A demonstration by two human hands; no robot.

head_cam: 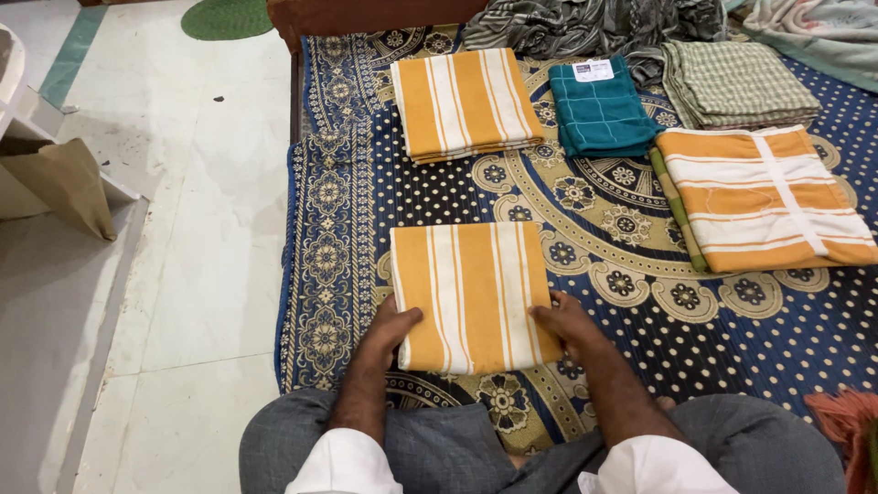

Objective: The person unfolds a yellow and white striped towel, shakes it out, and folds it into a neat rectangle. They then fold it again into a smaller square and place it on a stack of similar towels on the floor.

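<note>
Left hand [391,331] and right hand [565,325] lie flat, fingers spread, gripping nothing — pressed on the folded orange-and-white striped cloth [471,295]. It lies on the blue patterned bedspread [340,197].

The label [594,69] on the teal cloth [599,114] is too small to make out. The orange striped towel [764,197] at right runs off the picture's edge, hiding most of a green striped cloth [675,212] beneath it. The grey blanket [585,27] and pale blanket [819,32] are cut off at the top.
</note>
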